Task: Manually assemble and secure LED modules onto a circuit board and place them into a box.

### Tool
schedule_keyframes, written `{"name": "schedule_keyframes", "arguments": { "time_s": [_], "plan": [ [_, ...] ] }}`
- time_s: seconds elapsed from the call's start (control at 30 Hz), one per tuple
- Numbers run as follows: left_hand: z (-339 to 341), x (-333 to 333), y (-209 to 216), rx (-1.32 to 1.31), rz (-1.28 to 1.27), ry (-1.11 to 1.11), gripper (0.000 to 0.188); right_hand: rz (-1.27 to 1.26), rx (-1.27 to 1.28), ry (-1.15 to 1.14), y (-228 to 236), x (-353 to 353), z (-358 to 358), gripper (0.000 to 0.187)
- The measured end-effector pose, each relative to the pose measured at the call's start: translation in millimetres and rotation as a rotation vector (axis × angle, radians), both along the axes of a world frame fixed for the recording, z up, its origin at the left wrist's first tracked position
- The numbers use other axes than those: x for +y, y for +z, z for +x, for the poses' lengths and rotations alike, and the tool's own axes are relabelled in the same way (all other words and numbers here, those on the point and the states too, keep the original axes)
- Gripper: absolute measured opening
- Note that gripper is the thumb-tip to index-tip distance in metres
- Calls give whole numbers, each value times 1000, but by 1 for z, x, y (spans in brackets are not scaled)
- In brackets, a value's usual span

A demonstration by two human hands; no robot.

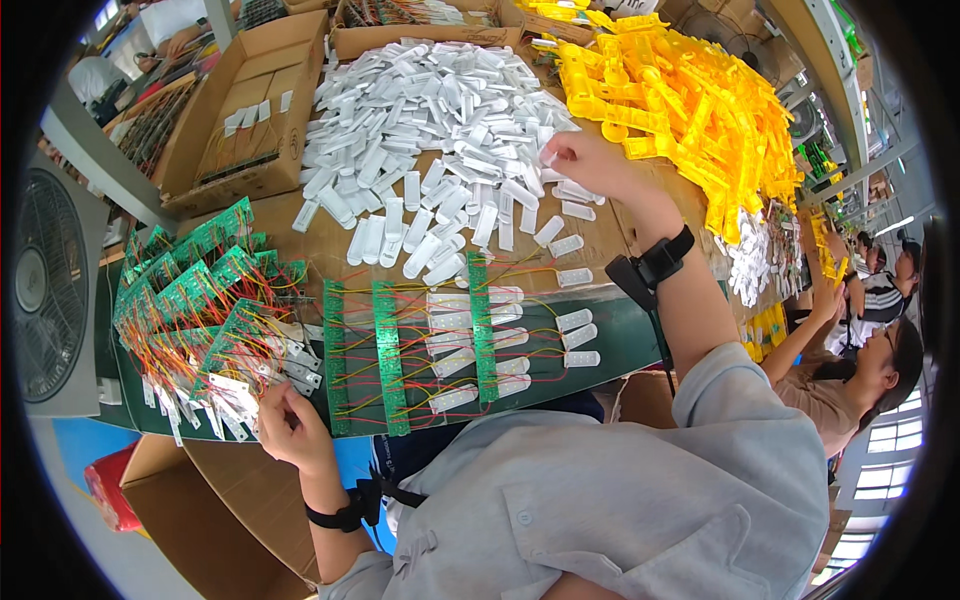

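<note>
Left hand (pixel 292 425): fingers curled beside the heaped wired boards (pixel 205 272); I cannot tell whether it grips one.
Green strips (pixel 390 355): side by side on the table (pixel 625 330), just right of the left hand, wired to white tabs (pixel 578 336).
Right hand (pixel 590 162): fingers bent at the right edge of the white pile (pixel 430 100); grip unclear.
Yellow parts (pixel 680 100): heaped beyond the right hand.

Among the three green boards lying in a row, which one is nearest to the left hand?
The leftmost board; the middle board and rightmost board lie farther from the left hand.
</note>
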State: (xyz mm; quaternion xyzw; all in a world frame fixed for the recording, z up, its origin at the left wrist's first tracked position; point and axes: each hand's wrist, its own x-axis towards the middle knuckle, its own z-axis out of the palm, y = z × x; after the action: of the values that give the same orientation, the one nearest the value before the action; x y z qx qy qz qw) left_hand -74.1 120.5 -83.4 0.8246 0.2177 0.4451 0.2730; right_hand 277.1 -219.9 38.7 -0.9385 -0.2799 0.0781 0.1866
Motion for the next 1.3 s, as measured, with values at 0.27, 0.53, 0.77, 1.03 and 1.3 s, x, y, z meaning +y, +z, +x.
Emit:
{"name": "schedule_keyframes", "arguments": {
  "time_s": [0.27, 0.53, 0.77, 1.03, 1.3],
  "plan": [
    [3, -3, 6, -7, -25, -6, 5, 547, 367, 7, -19, 71, 20, 19],
    [2, -3, 9, 21, 19, -18, 8, 123, -64, 117, -32, 133, 9, 33],
    [5, -4, 12, 5, 52, -16, 6, -261, -241, -41, -31, 129, 19, 27],
    [3, -3, 11, 24, 50, -18, 5, -325, -387, -136, -32, 137, 7, 30],
    [4, -5, 14, 2, 41, -32, 5, -49, -337, 14, -45, 106, 32, 27]
  ]
}}
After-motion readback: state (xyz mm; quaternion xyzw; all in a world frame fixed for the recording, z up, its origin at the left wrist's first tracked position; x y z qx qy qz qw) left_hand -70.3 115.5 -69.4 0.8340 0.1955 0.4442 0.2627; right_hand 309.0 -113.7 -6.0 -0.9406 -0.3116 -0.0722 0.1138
